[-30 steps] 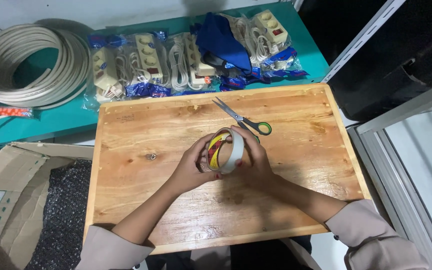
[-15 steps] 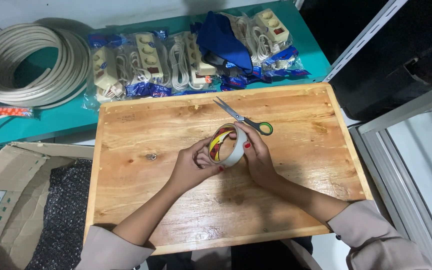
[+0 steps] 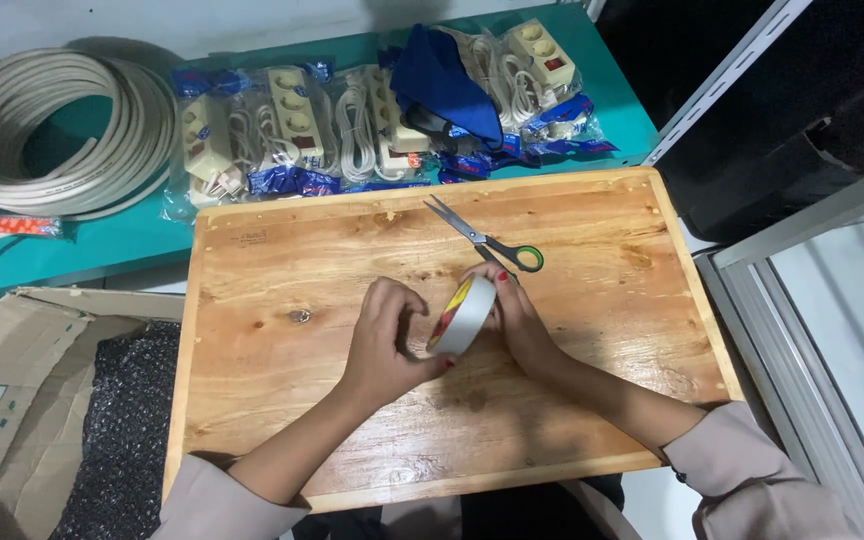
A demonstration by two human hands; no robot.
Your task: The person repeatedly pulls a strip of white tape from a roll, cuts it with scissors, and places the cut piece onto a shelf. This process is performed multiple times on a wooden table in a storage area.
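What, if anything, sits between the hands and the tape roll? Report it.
Nothing visible does. The left hand and right hand both touch the tape roll directly, above the wooden board. The scissors lie just beyond it, off to the far side.

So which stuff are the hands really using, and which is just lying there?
In use:
- tape roll, held between left hand and right hand
- wooden board under the hands

Lying about:
- scissors on the board, beside the right hand
- cable coil
- bagged power strips
- blue cloth
- cardboard box
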